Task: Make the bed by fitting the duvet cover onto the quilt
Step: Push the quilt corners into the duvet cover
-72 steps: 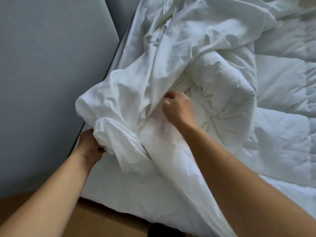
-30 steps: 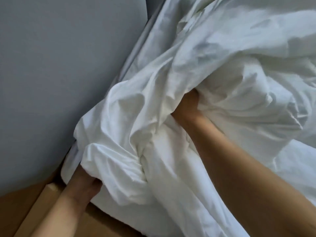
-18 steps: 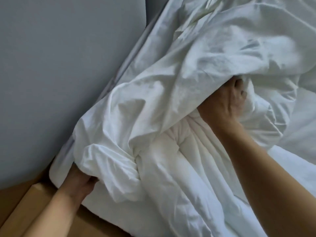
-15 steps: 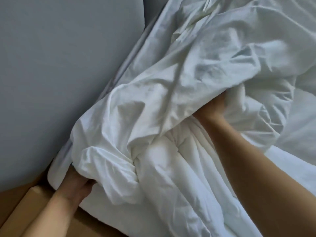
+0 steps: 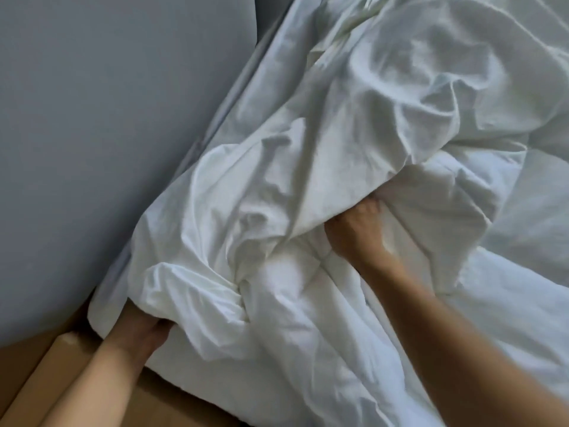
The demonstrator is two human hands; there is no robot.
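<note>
Bed point(image 5: 523, 349), near-left corner, beside the grey wall point(image 5: 92, 134). The cover point(image 5: 308, 167) lies bunched over the quilt point(image 5: 308, 349), whose padded end shows bare at the near side. Your right hand point(image 5: 357, 232) reaches under the cover's edge with fingers curled into quilt fabric; push it deep toward the far corner before letting go. Your left hand point(image 5: 144, 331) is half buried under the bunched corner, apparently gripping it; its fingers are hidden. Keep it anchored so the cover cannot slide.

Two hands: left hand point(image 5: 144, 329), right hand point(image 5: 358, 232). One duvet cover point(image 5: 308, 155). One quilt point(image 5: 311, 318). One bed point(image 5: 523, 318). One grey wall point(image 5: 107, 118).
</note>
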